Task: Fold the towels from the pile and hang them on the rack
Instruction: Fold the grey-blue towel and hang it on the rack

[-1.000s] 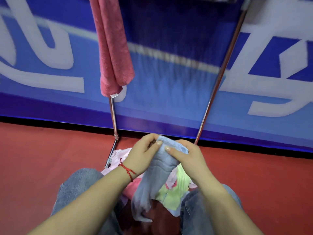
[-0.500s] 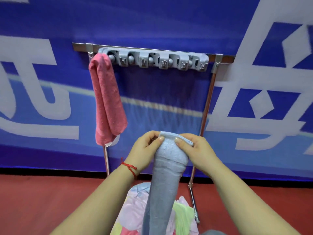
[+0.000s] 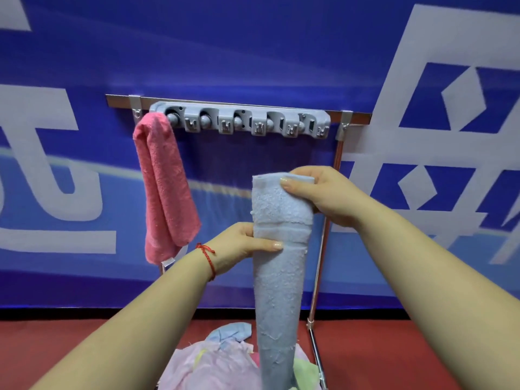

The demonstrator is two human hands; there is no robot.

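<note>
A light blue towel (image 3: 277, 291), folded into a long narrow strip, hangs upright in front of me. My right hand (image 3: 320, 194) pinches its top edge. My left hand (image 3: 243, 246) grips the strip lower down, thumb across the front. Behind and above is the grey rack (image 3: 242, 121) with several clips and hooks on a metal bar. A folded pink towel (image 3: 164, 190) hangs from its leftmost clip. The pile of towels (image 3: 213, 364), pale pink, blue and green, lies below at the bottom edge.
The rack stands on thin metal legs (image 3: 318, 280) against a blue banner wall (image 3: 253, 46) with white shapes. Red floor (image 3: 70, 342) spreads below. The rack's other clips to the right of the pink towel hold nothing.
The view tilted up from the pile to the rack. The blue towel rose with both hands. My left hand slid from the top edge down the strip; the right stays at the top.
</note>
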